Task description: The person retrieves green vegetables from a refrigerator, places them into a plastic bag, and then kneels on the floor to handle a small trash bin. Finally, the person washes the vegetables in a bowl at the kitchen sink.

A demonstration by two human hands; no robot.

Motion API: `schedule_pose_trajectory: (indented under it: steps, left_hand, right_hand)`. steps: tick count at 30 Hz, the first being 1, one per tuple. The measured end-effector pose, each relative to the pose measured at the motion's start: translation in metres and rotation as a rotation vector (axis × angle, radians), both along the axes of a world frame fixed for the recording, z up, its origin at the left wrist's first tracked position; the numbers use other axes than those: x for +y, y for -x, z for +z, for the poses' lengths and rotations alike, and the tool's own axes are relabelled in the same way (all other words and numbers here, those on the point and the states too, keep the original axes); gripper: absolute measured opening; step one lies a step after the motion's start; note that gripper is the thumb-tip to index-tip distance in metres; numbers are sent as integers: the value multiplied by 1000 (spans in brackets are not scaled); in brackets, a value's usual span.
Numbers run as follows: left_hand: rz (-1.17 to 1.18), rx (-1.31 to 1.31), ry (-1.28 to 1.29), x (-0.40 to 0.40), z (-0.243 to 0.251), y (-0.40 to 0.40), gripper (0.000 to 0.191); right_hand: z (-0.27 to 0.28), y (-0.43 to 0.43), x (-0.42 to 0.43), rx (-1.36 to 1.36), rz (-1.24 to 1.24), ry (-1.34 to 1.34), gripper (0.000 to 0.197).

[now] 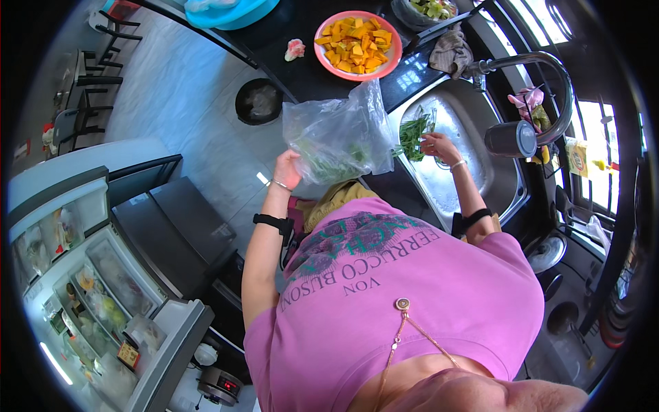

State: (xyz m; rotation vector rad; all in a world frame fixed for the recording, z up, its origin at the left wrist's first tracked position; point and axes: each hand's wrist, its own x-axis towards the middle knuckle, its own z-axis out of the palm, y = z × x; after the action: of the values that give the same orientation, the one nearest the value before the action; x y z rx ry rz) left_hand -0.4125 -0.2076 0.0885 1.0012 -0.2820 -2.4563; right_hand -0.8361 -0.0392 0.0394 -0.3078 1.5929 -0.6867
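My left hand (289, 169) grips the lower left side of a large clear plastic bag (334, 129) with leafy greens inside. Over the steel sink (476, 170), my right hand (441, 147) touches a bunch of green leafy vegetables (414, 135); how firmly its fingers hold them is hard to tell. The bunch lies at the sink's left side, and some stems reach over the rim beside the bag. A red-rimmed bowl of cut orange pumpkin pieces (358, 45) stands on the black counter beyond the bag.
A curved faucet (556, 67) arches at the sink's right, near a grey cup (509, 139). On the counter are a cloth (452, 51), a blue basin (234, 15) and a bag of greens (425, 11). A dark round pan (259, 101) is at the left. The refrigerator (159, 304) stands open behind, lower left.
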Motion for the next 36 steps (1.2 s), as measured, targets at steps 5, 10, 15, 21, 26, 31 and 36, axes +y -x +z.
schedule_pose_trajectory:
  steps: [5, 10, 15, 21, 26, 31, 36]
  left_hand:
    - [16, -111, 57, 12, -10, 3, 30]
    - [-123, -222, 113, 21, -6, 17, 44]
    - [-225, -239, 139, 27, 19, 28, 47]
    - [-203, -198, 246, 21, -7, 14, 44]
    - [-163, -287, 254, 13, -7, 10, 37]
    - [-180, -278, 219, 12, -18, 0, 29]
    - [-157, -343, 187, 16, -8, 3, 27]
  right_hand:
    - [69, -67, -14, -184, 97, 166, 47]
    - [71, -91, -34, 282, 295, 228, 45]
    - [46, -100, -41, 895, 605, 513, 33]
    - [60, -99, -31, 709, 701, 353, 30]
    - [49, -65, -6, 887, 804, 363, 16]
    - [42, -28, 10, 1180, 361, 297, 17]
    - [30, -22, 15, 1191, 259, 310, 37]
